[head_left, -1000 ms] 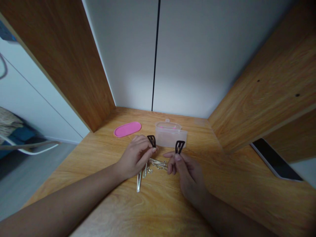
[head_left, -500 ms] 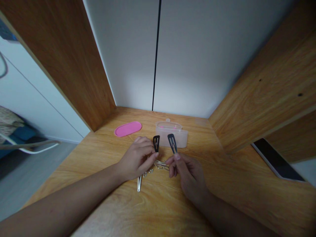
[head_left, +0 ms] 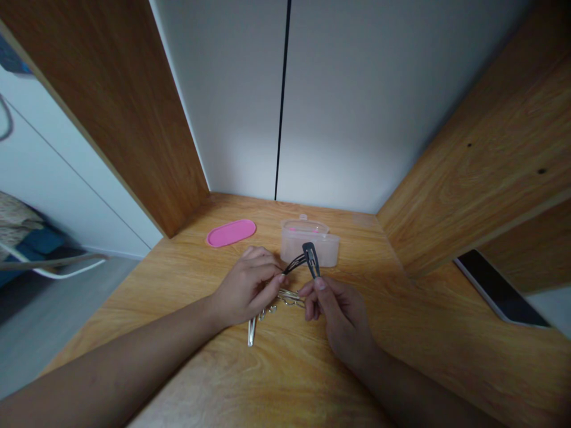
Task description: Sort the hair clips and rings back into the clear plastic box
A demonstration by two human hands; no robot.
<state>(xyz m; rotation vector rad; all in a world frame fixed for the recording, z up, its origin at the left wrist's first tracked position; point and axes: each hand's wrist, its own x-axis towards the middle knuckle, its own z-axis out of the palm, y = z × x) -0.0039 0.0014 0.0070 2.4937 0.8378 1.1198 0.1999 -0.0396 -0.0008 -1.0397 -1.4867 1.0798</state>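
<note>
My left hand (head_left: 252,285) pinches the lower end of a black snap hair clip (head_left: 294,263), which leans to the right. Between the thumb and fingers of my right hand (head_left: 339,312) stands a second black snap hair clip (head_left: 311,258), nearly upright. The tips of the two clips meet or overlap in view; whether they touch I cannot tell. Below and between my hands lie several shiny metal hair clips (head_left: 291,297), partly hidden by the fingers. One long silvery clip (head_left: 251,331) points toward me on the wooden surface.
Behind my hands stands a translucent plastic box (head_left: 328,252) with its lid up. A pink oval lid (head_left: 232,233) lies to its left. At the right is a phone (head_left: 499,288). White panels (head_left: 334,119) and wooden side boards (head_left: 482,178) close in the wooden surface (head_left: 267,386).
The clip in my left hand has tilted from upright to the right, up against or behind the other clip. My right hand has barely moved.
</note>
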